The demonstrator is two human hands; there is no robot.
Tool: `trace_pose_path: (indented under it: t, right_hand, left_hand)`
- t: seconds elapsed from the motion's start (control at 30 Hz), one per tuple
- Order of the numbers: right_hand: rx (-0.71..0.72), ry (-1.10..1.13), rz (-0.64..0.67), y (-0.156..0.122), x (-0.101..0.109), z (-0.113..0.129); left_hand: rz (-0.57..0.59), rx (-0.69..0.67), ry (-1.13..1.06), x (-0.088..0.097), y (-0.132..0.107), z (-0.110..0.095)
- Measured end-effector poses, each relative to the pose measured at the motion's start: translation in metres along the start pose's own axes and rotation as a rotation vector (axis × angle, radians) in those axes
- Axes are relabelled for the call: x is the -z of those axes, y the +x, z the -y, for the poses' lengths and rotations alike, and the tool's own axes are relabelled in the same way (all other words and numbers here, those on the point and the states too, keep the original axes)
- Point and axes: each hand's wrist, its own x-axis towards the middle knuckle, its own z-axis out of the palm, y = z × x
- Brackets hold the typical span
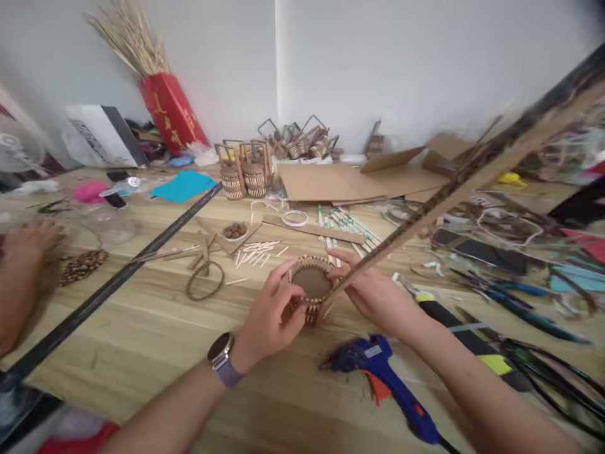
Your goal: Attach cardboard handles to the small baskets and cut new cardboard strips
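A small round basket [311,283] with a brown base and a rim of short light and dark sticks is between my two hands, on or just above the table. My left hand [278,309], wearing a watch on its wrist, pinches its left and near side. The fingers of my right hand [363,287] close on its right rim; their grip is partly hidden. A long brown strip [406,230], dark along one edge, runs from the basket's near right side up past my right hand. A blue glue gun [378,372] lies just below my hands.
Short pale sticks [255,253], a bowl of brown balls [235,231] and a braided ring [205,281] lie left. Pliers [515,302] and scissors [529,359] lie right. Finished baskets [246,173] stand behind. A dark bar [118,284] crosses left, near another person's hand [35,243].
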Motion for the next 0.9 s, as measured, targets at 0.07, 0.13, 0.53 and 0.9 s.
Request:
trace_pose_path:
  t: [0.07,0.13,0.53,0.9]
  right_hand:
    - [-0.013,0.029,-0.018,0.002,0.000,0.002]
    - [-0.026,0.052,-0.031,0.002,0.001,0.003]
    - [-0.067,0.063,0.039,0.003,0.001,0.005]
    - [0.050,0.119,0.091,0.005,0.020,0.012]
  left_hand:
    - [-0.003,-0.020,-0.001,0.001,0.002,-0.001]
    - [-0.007,-0.035,0.003,0.002,0.003,-0.002]
    - [-0.049,-0.025,0.018,-0.002,0.001,-0.001]
    - [-0.023,0.023,-0.076,0.006,0.004,0.007]
